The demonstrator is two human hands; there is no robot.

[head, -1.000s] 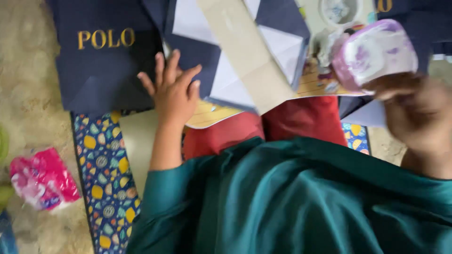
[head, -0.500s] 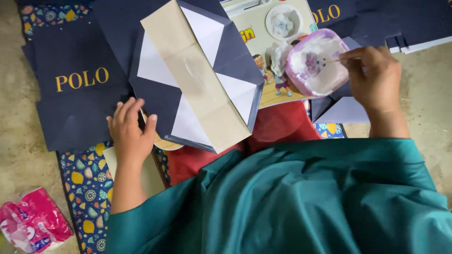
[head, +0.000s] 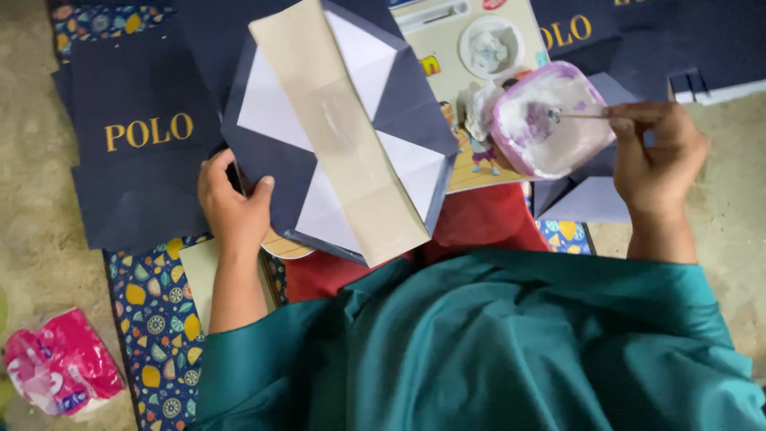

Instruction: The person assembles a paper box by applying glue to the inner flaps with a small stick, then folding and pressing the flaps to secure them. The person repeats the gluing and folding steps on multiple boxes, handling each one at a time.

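**Item Count, Work Surface**

Two hands: left hand (head: 231, 203), right hand (head: 656, 152). One navy paper bag (head: 343, 136) opened out bottom up, bearing one beige insert strip (head: 335, 120). One pink bowl (head: 550, 120) of white paste. One thin stick (head: 578, 116). One picture booklet (head: 447, 56). One pink crumpled wrapper (head: 60, 371). One patterned mat (head: 155, 319). Flat navy bags: at least two visible (head: 136, 152), total uncertain.
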